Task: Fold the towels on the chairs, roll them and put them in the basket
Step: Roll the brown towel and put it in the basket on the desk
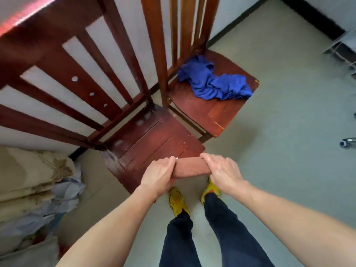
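Note:
A reddish-brown towel (189, 168), rolled into a short cylinder, lies at the front edge of the near wooden chair (146, 135). My left hand (158, 175) grips its left end and my right hand (223, 171) grips its right end. A crumpled blue towel (212, 81) lies on the seat of the second wooden chair (225, 116), further back and to the right. No basket is in view.
Both chairs stand with their tall slatted backs against a white wall. A pile of folded beige bedding and plastic bags (34, 189) sits on the left. My legs and yellow shoes (177, 201) stand on the pale floor. A metal rack (342, 47) is at the far right.

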The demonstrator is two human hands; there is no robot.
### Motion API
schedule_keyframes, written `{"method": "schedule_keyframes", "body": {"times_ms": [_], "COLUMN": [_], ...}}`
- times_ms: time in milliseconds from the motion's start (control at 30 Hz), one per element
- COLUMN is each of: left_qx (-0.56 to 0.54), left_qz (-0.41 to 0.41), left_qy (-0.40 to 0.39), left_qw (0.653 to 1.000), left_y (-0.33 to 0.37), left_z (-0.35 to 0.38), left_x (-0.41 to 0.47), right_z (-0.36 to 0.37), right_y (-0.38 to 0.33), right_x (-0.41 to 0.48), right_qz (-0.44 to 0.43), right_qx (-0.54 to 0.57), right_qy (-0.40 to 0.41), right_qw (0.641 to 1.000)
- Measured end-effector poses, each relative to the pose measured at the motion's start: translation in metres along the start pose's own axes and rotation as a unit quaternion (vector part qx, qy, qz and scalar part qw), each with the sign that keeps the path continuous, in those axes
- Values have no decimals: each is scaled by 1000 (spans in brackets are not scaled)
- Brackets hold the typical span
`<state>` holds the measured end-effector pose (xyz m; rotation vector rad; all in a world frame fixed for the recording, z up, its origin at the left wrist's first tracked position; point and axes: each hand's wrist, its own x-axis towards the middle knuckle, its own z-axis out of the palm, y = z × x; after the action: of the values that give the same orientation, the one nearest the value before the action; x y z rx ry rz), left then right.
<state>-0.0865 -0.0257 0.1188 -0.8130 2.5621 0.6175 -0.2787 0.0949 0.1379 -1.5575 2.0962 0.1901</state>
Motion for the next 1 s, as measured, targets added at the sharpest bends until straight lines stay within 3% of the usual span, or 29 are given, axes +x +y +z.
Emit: {"method": "schedule_keyframes", "body": {"times_ms": [233,467,700,1000], "left_qx": [118,257,287,299], "left_qz": [155,341,451,597], "left_qy": [48,75,105,135], "left_qw": [980,901,838,732], "left_y": [128,318,545,805], "left_z": [-88,-154,-140,-106], "left_x": [16,40,44,22], "right_z": [-69,-101,-90,-66], "right_y": [77,184,307,428], "right_x": [-120,-264,-432,-625], "right_qz": [81,219,353,515], "right_qx": [-41,-28,9,38], "right_qy": [75,154,196,238], "right_qw": [993,963,915,822]}}
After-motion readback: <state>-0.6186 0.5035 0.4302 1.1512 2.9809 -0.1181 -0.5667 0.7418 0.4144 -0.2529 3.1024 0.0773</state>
